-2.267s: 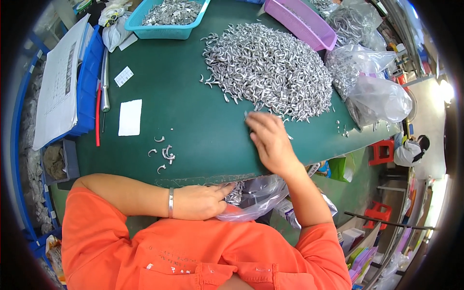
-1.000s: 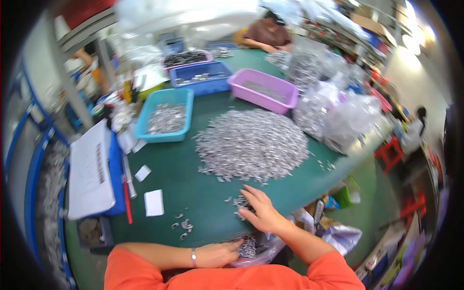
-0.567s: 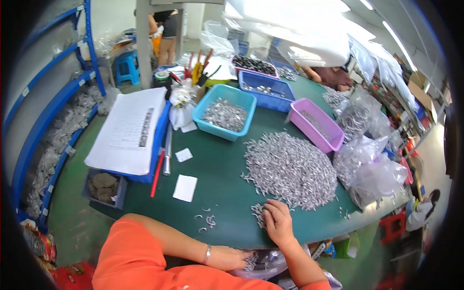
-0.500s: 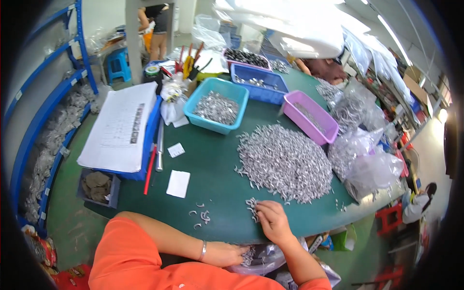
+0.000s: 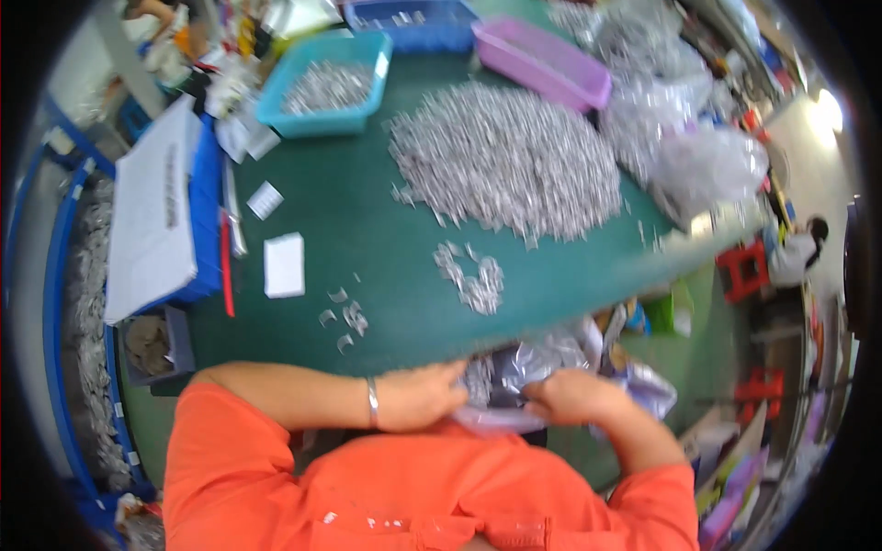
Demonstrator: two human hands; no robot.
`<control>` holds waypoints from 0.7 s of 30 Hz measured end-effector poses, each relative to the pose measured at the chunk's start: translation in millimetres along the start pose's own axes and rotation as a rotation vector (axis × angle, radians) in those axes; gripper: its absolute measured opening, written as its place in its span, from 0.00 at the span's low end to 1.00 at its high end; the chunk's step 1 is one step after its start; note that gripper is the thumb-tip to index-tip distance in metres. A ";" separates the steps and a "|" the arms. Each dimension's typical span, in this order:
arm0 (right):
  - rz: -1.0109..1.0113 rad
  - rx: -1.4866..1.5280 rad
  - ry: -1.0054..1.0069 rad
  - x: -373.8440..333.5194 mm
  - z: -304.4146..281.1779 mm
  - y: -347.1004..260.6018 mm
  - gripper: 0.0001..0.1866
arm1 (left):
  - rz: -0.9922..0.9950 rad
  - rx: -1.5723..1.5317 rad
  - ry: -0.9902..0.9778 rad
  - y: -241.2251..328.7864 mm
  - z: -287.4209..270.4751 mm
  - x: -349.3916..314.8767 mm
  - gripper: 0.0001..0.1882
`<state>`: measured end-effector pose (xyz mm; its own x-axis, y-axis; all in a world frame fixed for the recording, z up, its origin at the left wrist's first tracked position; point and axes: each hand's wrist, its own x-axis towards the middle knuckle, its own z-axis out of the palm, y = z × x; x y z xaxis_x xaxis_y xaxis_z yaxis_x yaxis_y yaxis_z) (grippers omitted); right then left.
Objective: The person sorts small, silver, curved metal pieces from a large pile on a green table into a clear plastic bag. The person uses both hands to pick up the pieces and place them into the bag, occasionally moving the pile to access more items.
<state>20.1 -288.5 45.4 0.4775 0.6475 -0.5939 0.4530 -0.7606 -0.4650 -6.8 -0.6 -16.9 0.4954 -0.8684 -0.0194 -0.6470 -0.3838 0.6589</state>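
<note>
Below the table's front edge, an open clear plastic bag (image 5: 542,358) with small curved silvery metal pieces (image 5: 477,380) inside is between my hands. My left hand (image 5: 421,397), with a bracelet at its wrist, is closed at the bag's left rim; its fingertips are partly hidden. On the other side my right hand (image 5: 574,397) has its fingers bent together on the bag's plastic. A small loose cluster of the same pieces (image 5: 473,280) lies on the green table just beyond the bag. Farther off spreads a large heap of metal pieces (image 5: 510,161).
A teal bin (image 5: 268,108), a blue bin (image 5: 418,39) and a pink bin (image 5: 588,92) stand behind the heap. Filled clear bags (image 5: 707,170) sit at the right. Papers on a blue holder (image 5: 152,207), a red stick (image 5: 226,266) and a white card (image 5: 284,264) lie at left.
My right hand has left the small cluster on the table and come down to the bag's right side. The cluster is spread wider. The view has tilted down toward my lap.
</note>
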 end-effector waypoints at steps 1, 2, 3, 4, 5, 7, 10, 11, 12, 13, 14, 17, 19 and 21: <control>0.115 -0.071 -0.206 -3.2 -0.3 3.1 0.13 | -0.025 -0.017 -0.029 2.7 -3.8 0.7 0.08; 0.089 -0.021 -0.147 -12.0 -5.8 -1.8 0.12 | -0.055 -0.073 -0.072 3.0 -4.7 0.7 0.09; 0.054 0.006 -0.070 -15.3 -16.3 -3.3 0.12 | -0.004 -0.038 0.000 4.1 -6.4 -0.5 0.09; -0.110 0.007 0.171 -10.2 -16.8 2.0 0.11 | 0.027 -0.002 0.051 4.2 -5.8 0.6 0.09; -0.273 0.007 0.412 -4.0 -16.9 6.3 0.11 | 0.054 0.034 0.105 4.8 -4.6 1.9 0.09; -0.282 0.117 0.961 22.8 -17.2 -4.8 0.15 | 0.038 -0.043 0.038 7.1 -10.2 5.7 0.09; -0.403 -0.027 0.994 64.3 -27.5 3.4 0.18 | 0.030 -0.084 0.021 5.5 -13.8 5.2 0.09; -0.384 0.044 0.968 63.2 -26.5 5.9 0.18 | 0.035 -0.090 0.025 4.8 -12.9 4.5 0.09; -0.364 0.110 0.944 57.2 -29.0 9.4 0.19 | 0.044 -0.103 0.028 4.0 -12.1 4.0 0.07; -0.354 0.173 0.914 53.0 -32.8 13.0 0.19 | 0.045 -0.113 0.038 2.8 -9.9 3.3 0.06; -0.260 0.195 0.958 45.7 -35.9 13.4 0.20 | 0.048 -0.124 0.047 1.7 -8.3 3.2 0.06; -0.330 0.093 1.003 46.4 -37.2 16.5 0.17 | 0.035 -0.141 0.046 3.9 -10.9 0.9 0.07; -0.432 0.087 0.934 55.0 -30.1 7.7 0.14 | 0.063 -0.123 0.051 2.8 -12.1 2.3 0.07; -0.426 0.053 0.931 64.0 -21.5 7.9 0.13 | 0.066 -0.127 0.045 2.8 -12.8 2.7 0.09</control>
<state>70.4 -252.1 17.9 0.6901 0.6267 0.3619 0.6983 -0.4454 -0.5604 0.1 0.0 -5.5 0.4817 -0.8743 0.0590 -0.6017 -0.2811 0.7476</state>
